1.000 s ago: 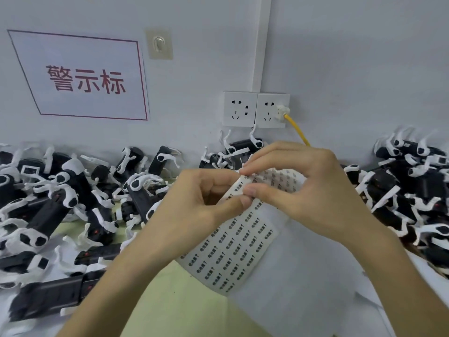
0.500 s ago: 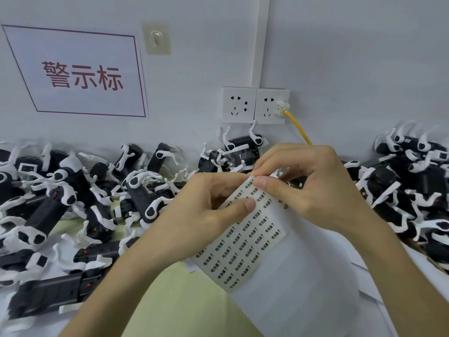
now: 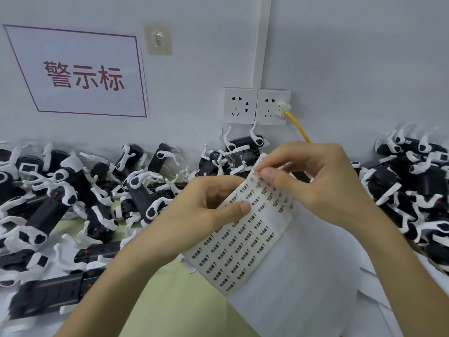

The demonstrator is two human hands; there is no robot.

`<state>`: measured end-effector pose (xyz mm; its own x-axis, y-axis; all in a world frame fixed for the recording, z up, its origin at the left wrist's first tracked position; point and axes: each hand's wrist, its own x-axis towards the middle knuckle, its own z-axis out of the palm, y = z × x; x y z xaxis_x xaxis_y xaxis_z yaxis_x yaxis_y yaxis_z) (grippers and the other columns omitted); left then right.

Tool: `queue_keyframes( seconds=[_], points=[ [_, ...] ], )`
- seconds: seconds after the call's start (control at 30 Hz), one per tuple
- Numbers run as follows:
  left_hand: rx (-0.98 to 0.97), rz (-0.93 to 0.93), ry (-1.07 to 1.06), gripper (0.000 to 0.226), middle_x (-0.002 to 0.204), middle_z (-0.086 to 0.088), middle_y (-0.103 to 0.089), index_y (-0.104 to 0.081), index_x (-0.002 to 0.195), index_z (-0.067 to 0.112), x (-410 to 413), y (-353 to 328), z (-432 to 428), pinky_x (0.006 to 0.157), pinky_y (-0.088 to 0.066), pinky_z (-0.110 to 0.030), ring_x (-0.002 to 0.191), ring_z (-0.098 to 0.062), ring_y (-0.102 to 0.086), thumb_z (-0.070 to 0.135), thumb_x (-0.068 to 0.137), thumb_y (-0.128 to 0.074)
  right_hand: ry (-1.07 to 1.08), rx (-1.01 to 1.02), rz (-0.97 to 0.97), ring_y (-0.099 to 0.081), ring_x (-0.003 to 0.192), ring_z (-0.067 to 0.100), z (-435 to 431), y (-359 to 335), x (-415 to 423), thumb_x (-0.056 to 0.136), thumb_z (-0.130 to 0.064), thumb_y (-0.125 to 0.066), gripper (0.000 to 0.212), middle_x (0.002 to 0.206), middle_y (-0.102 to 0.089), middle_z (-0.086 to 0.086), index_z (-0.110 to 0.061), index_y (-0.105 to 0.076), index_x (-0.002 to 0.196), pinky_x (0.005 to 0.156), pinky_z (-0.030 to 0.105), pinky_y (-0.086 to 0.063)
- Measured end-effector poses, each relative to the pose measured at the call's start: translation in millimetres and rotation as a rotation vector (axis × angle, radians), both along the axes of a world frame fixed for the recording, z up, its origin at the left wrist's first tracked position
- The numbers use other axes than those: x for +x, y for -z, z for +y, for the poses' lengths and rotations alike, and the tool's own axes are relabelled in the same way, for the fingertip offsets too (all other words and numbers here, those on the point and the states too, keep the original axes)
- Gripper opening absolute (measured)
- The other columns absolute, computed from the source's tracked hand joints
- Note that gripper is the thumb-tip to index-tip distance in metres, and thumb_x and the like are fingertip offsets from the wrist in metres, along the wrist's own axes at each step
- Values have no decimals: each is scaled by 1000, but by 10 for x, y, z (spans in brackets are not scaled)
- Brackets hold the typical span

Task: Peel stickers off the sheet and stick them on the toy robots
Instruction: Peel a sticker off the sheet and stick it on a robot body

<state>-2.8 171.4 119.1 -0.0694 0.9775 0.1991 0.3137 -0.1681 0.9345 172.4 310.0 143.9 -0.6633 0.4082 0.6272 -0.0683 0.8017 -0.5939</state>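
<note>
The sticker sheet (image 3: 243, 242) is held up in the air above the worktop (image 3: 179, 310), tilted, with its lower end towards the person and its top end curling up towards the wall (image 3: 364, 69). It is white and covered in rows of small printed labels. The left hand (image 3: 206, 210) grips it from the left side, fingers curled behind it and the thumb pressed flat on the printed face. The right hand (image 3: 323, 188) pinches the top edge of the sheet between thumb and forefinger. Whether a sticker is already lifted there cannot be told.

Under the sheet and to the right, white sheets (image 3: 303, 283) lie on the pale yellow-green worktop. Black and white toy robots (image 3: 48, 215) lie heaped on the left, more sit just behind the hands against the wall, and another heap (image 3: 427, 186) fills the right side.

On the wall hang a white sign (image 3: 80, 74) with red characters and a red border, a small hook (image 3: 158, 40) beside it, and two sockets (image 3: 257, 105). A yellow cable (image 3: 298, 128) is plugged into the right one and runs down behind the right hand.
</note>
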Motion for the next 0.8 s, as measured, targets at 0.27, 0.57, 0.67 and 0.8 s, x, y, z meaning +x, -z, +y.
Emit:
queue_keyframes(
  seconds=[0.27, 0.57, 0.67, 0.8],
  points=[
    [19, 43, 28, 20, 103, -3, -79, -73, 115, 21, 15, 8, 10, 77, -62, -38, 90, -25, -77, 11, 103, -61, 1, 38, -68, -71, 91, 19, -9, -3, -24, 83, -23, -76, 2, 87, -74, -8, -22, -77, 85, 80, 33, -56],
    [-282, 222, 42, 31, 105, 6, -78, -63, 126, 35, 65, 183, 124, 80, -64, -35, 89, -14, -77, 22, 98, -70, 10, -91, 60, -75, 75, 17, -3, -16, -22, 86, -3, -79, 16, 79, -76, -2, -18, -76, 86, 74, 24, -58],
    [-286, 539, -91, 55, 119, 17, -67, -45, 141, 46, 96, 285, 167, 85, -58, -24, 96, 1, -68, 36, 94, -72, 3, -86, 48, -75, 81, 13, -35, -15, -40, 85, -1, -80, 23, 84, -77, -7, -24, -77, 86, 76, 16, -54],
    [-22, 421, -294, 57, 136, 20, -55, -49, 145, 41, 132, 274, 186, 93, -53, -17, 114, 9, -57, 34, 94, -71, -15, -98, 65, -76, 88, 14, -45, -23, -32, 85, 3, -78, 35, 89, -77, -4, -28, -76, 101, 83, 20, -56]
  ],
)
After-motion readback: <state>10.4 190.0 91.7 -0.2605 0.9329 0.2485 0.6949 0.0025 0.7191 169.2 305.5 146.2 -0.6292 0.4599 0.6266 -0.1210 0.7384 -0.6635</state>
